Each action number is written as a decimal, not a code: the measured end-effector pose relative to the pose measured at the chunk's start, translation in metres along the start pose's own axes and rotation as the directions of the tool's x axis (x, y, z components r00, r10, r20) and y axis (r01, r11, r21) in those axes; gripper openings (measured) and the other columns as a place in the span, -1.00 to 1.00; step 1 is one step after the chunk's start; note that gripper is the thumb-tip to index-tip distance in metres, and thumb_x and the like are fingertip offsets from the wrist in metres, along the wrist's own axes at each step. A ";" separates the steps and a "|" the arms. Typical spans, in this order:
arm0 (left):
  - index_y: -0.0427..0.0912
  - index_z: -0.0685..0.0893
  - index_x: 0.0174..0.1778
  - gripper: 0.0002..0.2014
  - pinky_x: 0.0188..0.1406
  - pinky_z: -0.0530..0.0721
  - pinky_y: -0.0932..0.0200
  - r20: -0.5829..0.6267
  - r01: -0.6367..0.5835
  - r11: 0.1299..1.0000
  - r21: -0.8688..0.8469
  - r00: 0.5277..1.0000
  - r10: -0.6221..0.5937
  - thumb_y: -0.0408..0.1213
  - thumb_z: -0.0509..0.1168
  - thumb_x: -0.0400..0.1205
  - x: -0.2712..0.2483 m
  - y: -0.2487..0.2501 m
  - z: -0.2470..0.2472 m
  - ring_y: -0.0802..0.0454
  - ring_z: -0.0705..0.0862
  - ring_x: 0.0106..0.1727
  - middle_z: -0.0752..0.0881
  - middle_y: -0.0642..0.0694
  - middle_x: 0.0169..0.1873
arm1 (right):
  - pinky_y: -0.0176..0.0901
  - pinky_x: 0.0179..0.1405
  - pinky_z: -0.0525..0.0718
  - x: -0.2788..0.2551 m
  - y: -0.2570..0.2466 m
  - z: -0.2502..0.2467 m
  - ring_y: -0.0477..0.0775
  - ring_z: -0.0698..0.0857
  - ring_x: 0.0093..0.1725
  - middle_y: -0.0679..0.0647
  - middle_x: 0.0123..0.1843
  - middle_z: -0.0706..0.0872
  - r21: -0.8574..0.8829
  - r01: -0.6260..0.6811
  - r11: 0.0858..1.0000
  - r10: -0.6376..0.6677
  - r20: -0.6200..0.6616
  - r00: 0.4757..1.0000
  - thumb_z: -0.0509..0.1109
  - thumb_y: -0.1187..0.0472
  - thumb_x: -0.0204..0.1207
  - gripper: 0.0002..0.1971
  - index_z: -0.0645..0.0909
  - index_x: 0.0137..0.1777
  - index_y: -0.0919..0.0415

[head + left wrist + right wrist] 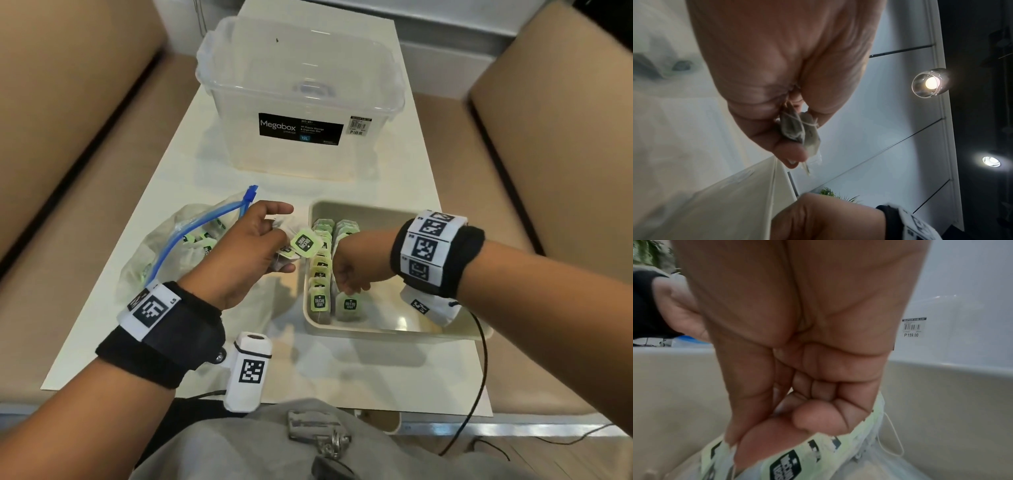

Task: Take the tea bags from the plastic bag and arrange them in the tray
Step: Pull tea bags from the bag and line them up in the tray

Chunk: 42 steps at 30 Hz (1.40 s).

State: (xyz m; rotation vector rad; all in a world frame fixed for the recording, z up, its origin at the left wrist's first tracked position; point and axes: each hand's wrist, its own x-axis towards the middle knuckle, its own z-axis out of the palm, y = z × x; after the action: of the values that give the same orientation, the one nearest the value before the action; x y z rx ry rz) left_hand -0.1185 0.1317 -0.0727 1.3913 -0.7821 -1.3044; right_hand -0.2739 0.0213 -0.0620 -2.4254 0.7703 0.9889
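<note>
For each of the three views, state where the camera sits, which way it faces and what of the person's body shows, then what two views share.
Head: worn on the head, looking down at the table, tray, plastic bag and clear storage box; both forearms and hands show.
Left wrist: under the left hand, facing up toward wall and lamps; fingers pinch tea bags.
Right wrist: under the right hand, facing into the tray at the rows of tea bags.
Shared: the box's price sticker appears in head and right wrist views.
</note>
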 end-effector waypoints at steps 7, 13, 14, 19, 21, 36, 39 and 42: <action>-0.08 0.52 0.33 -0.67 -0.32 0.72 0.21 0.000 -0.004 1.000 -0.009 1.000 0.004 -0.49 0.16 0.70 -0.001 -0.001 -0.005 0.11 0.72 -0.32 0.77 0.02 -0.24 | -0.27 -0.22 0.69 0.010 0.003 0.000 -0.17 0.68 -0.40 -0.16 -0.42 0.70 0.040 -0.046 0.998 0.048 -0.047 0.998 0.33 0.32 0.54 -0.84 0.71 -0.18 0.11; -0.06 0.51 0.32 -0.66 -0.33 0.72 0.23 0.037 -0.025 1.000 0.002 0.999 0.025 -0.50 0.16 0.70 0.000 0.000 -0.002 0.17 0.73 -0.31 0.80 0.12 -0.29 | -0.37 -0.35 0.61 -0.011 0.007 -0.014 -0.24 0.68 -0.43 -0.10 -0.33 0.79 0.106 -0.053 0.993 0.073 -0.192 0.979 0.37 0.22 0.54 -0.87 0.76 -0.05 0.08; -0.06 0.51 0.32 -0.67 -0.33 0.71 0.23 0.039 -0.030 1.000 0.003 0.999 0.030 -0.50 0.16 0.70 0.001 0.000 -0.001 0.18 0.73 -0.32 0.80 0.13 -0.30 | -0.37 -0.28 0.63 -0.020 0.007 -0.020 -0.25 0.69 -0.39 -0.10 -0.30 0.79 0.121 -0.019 0.993 0.053 -0.284 0.957 0.38 0.20 0.54 -0.88 0.75 -0.05 0.07; -0.04 0.54 0.24 -0.70 -0.37 0.70 0.24 0.008 -0.040 0.998 -0.058 0.999 0.040 -0.50 0.19 0.70 0.004 0.003 0.003 0.13 0.75 -0.26 0.81 0.03 -0.23 | -0.63 -0.32 0.40 -0.052 0.001 -0.026 -0.41 0.49 -0.31 -0.17 -0.12 0.62 0.088 0.159 0.983 -0.061 -0.662 0.747 0.44 0.26 0.47 -0.82 0.65 0.06 0.13; -0.03 0.55 0.23 -0.70 -0.38 0.69 0.26 -0.002 -0.048 0.996 -0.081 0.999 0.049 -0.50 0.19 0.70 0.005 0.005 0.010 0.11 0.75 -0.25 0.79 -0.06 -0.15 | -0.62 -0.29 0.43 -0.055 -0.001 -0.016 -0.39 0.51 -0.28 -0.11 -0.01 0.62 0.129 0.192 0.973 -0.052 -0.686 0.726 0.44 0.29 0.45 -0.73 0.59 0.14 0.14; -0.02 0.52 0.20 -0.74 -0.35 0.69 0.28 -0.026 -0.115 0.989 -0.090 0.993 0.113 -0.47 0.22 0.71 0.007 0.002 0.020 0.05 0.79 -0.08 0.74 -0.08 0.00 | -0.19 -0.35 0.65 -0.056 -0.002 -0.017 0.05 0.81 -0.30 0.07 -0.33 0.78 0.772 0.355 0.527 0.355 -0.580 0.733 0.48 0.29 0.51 -0.91 0.61 -0.14 0.26; -0.05 0.52 0.28 -0.71 -0.30 0.71 0.26 -0.054 -0.111 0.992 -0.062 0.993 0.108 -0.46 0.24 0.70 0.008 -0.001 0.012 0.11 0.69 -0.14 0.61 -0.06 -0.09 | -0.23 -0.38 0.64 -0.062 0.008 -0.024 0.04 0.81 -0.33 0.12 -0.31 0.81 0.717 0.333 0.612 0.338 -0.618 0.710 0.50 0.29 0.48 -0.91 0.64 -0.12 0.28; -0.06 0.55 0.25 -0.74 -0.30 0.71 0.25 -0.044 -0.098 0.994 -0.039 0.994 0.096 -0.44 0.26 0.69 0.008 -0.003 0.010 0.20 0.63 -0.27 0.59 -0.01 -0.15 | -0.26 -0.36 0.64 -0.064 0.015 -0.026 0.05 0.81 -0.29 0.11 -0.26 0.83 0.656 0.274 0.703 0.280 -0.609 0.742 0.51 0.26 0.49 -0.89 0.68 -0.08 0.28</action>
State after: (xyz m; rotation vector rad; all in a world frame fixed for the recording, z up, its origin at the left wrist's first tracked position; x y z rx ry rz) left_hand -0.1268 0.1226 -0.0771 1.3273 -0.7806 -1.2063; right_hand -0.3085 0.0175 -0.0002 -1.9840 1.1242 -0.2943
